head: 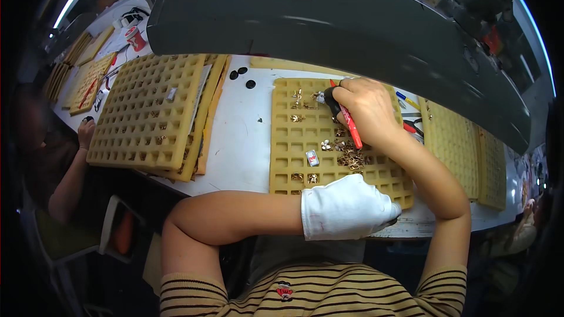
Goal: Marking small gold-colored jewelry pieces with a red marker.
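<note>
A yellow compartment tray (282,141) lies before me, with gold-coloured jewelry pieces (352,158) heaped in its middle and more in separate pockets. Over its far part, my right hand (363,103) holds a red pen (350,127), with black covers on some fingertips. A small metallic piece (319,97) lies at those fingertips; whether they grip it I cannot tell. My left hand (348,207), in a white glove, rests at the tray's near edge with its fingers curled and mostly hidden. A small tag with red marking (312,158) lies on the tray, left of the heap.
A large grey hood (308,17) spans the far side. Stacked yellow trays (145,110) stand left, others (454,149) right. Red-handled pliers (412,127) and a blue-yellow pen (407,100) lie right of the tray. Another person's hand (86,132) is at far left.
</note>
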`<control>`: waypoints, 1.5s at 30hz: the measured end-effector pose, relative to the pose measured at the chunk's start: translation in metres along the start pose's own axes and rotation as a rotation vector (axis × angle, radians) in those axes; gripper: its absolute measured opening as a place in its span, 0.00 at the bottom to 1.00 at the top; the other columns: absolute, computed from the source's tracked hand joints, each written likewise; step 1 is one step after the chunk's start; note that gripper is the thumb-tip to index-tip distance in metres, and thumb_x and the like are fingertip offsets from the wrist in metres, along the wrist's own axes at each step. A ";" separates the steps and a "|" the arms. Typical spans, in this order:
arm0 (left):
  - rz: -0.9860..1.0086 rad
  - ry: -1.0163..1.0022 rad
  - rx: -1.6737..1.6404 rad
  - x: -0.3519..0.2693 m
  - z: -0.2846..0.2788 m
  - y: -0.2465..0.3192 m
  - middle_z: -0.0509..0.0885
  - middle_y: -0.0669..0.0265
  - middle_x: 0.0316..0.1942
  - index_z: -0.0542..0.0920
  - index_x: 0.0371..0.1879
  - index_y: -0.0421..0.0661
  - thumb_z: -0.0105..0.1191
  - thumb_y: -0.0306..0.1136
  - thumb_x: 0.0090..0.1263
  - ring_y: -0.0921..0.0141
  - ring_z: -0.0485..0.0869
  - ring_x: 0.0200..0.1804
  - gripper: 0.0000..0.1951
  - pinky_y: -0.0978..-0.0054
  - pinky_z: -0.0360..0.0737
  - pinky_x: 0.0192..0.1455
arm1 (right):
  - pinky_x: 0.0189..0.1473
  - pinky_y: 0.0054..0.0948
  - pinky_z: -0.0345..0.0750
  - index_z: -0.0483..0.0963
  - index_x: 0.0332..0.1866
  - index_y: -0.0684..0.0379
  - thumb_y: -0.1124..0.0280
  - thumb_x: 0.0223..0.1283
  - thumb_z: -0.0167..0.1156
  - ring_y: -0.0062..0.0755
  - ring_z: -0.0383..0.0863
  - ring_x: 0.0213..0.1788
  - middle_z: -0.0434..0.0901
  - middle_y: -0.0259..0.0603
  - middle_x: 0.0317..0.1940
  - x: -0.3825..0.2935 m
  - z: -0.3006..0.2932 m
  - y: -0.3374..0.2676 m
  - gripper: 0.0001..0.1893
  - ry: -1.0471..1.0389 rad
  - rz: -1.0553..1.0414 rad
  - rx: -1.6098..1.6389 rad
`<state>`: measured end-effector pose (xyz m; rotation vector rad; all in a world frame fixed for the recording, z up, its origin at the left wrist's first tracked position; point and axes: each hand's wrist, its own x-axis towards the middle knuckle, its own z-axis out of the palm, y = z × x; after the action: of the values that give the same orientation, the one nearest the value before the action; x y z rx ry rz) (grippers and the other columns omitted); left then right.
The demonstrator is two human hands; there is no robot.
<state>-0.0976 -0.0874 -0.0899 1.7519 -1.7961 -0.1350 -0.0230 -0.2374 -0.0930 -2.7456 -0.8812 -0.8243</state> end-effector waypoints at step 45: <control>-0.822 0.128 -1.035 0.014 -0.042 -0.008 0.86 0.65 0.39 0.78 0.51 0.39 0.55 0.40 0.72 0.76 0.84 0.41 0.18 0.77 0.80 0.42 | 0.31 0.35 0.63 0.81 0.35 0.59 0.72 0.37 0.69 0.37 0.67 0.26 0.66 0.37 0.22 -0.091 -0.079 -0.010 0.14 0.106 0.014 0.209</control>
<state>-0.0687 -0.0867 -0.0553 1.4847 -0.5594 -1.0395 -0.1266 -0.2972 -0.0759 -2.5016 -0.8736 -0.8166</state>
